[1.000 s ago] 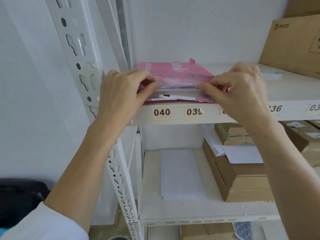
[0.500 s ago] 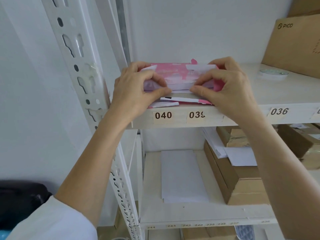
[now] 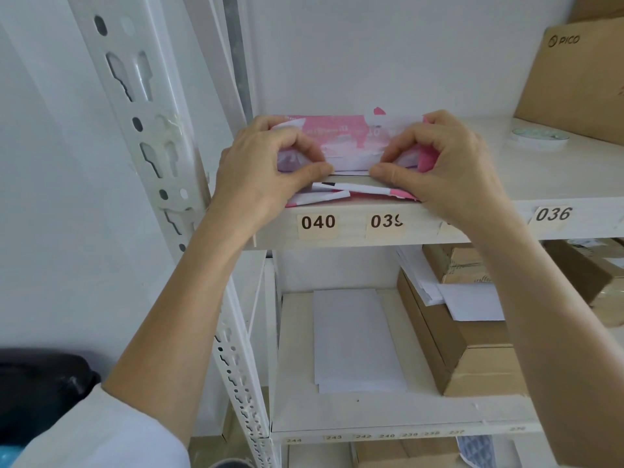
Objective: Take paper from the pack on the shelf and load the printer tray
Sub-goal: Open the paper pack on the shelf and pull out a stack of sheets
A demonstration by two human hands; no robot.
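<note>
Pink paper pack (image 3: 341,138) sits at the shelf (image 3: 540,177) edge, left hand (image 3: 266,170) and right hand (image 3: 439,163) pinching its torn wrapper open; next, probably, slide sheets out.

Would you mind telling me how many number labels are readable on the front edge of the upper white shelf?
3: "040" below the left hand, "039" beside it, partly torn, and "036" farther right. The right hand and wrist may hide others between them.
</note>
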